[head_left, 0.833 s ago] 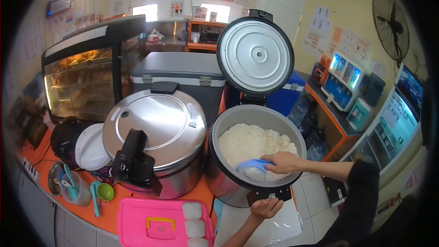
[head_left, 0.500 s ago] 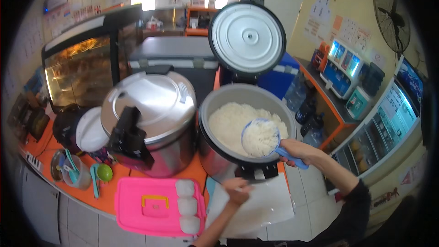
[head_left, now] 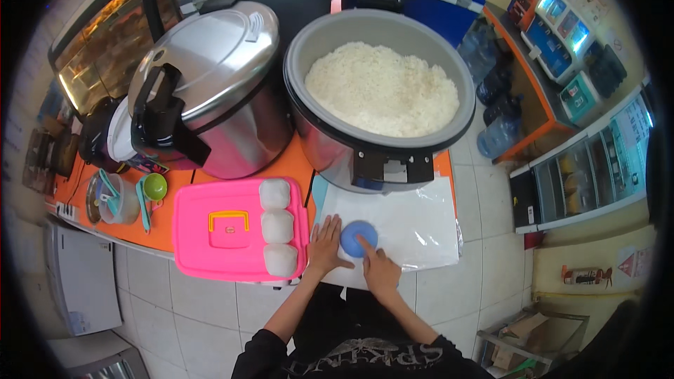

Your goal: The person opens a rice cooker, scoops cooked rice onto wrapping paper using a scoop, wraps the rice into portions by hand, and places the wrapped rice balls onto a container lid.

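A blue rice scoop [head_left: 359,239] sits upside down on white wrapping sheets [head_left: 414,228] at the counter's front. My right hand [head_left: 380,271] is closed at its near right side, with the index finger stretched over the scoop's base. The handle is hidden by that hand. Just left of the scoop, my left hand [head_left: 324,247] lies flat on the sheets with its fingers spread. Behind them stands an open rice cooker [head_left: 449,137], its pot holding white cooked rice [head_left: 382,88]. Any rice beneath the scoop is out of sight.
Three white wrapped bundles [head_left: 278,227] line the right side of a pink lid [head_left: 193,228] with a yellow handle. A closed steel cooker [head_left: 246,116] stands behind it. Farther left are a green cup [head_left: 154,187] and a clear tub [head_left: 121,203] with utensils.
The scoop, heaped with rice over the pot, now rests inverted on the sheets. My right hand came down with it; my left hand moved left and flattened. The view tilted downward.
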The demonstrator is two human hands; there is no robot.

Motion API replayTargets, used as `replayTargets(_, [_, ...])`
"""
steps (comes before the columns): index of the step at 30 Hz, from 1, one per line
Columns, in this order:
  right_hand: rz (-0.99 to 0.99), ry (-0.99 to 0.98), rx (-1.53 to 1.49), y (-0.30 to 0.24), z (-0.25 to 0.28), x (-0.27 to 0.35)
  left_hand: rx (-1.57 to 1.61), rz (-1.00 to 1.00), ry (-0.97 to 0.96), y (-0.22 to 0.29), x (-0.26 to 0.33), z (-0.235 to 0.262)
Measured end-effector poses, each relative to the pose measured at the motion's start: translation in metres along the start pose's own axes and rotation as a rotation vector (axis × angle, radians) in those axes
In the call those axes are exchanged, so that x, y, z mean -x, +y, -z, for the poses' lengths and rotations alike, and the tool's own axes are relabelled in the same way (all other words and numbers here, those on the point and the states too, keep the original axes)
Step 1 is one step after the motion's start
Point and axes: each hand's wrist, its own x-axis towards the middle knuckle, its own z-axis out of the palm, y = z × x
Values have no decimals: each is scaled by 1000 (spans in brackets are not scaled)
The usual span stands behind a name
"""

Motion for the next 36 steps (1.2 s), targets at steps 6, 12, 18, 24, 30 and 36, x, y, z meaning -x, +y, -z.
replayTargets(6, [0, 30, -51, 12, -34, -18, 8, 156, 83, 28, 17, -23])
replayTargets(12, [95, 83, -372, 40, -37, -28, -72, 188, 32, 41, 27, -13])
replayTargets(18, [-416, 470, -869, 167, 10, -70, 139, -84, 125, 59, 76, 9])
replayTargets(24, [291, 149, -300, 97, 14, 10, 59, -279, 28, 12, 116, -34])
replayTargets(30, [671, 43, -248, 140, -16, 44, 351, -115, 25, 27, 79, 5])
replayTargets(36, [589, -349, -19, 112, 17, 18, 206, -172, -100, 52, 71, 4])
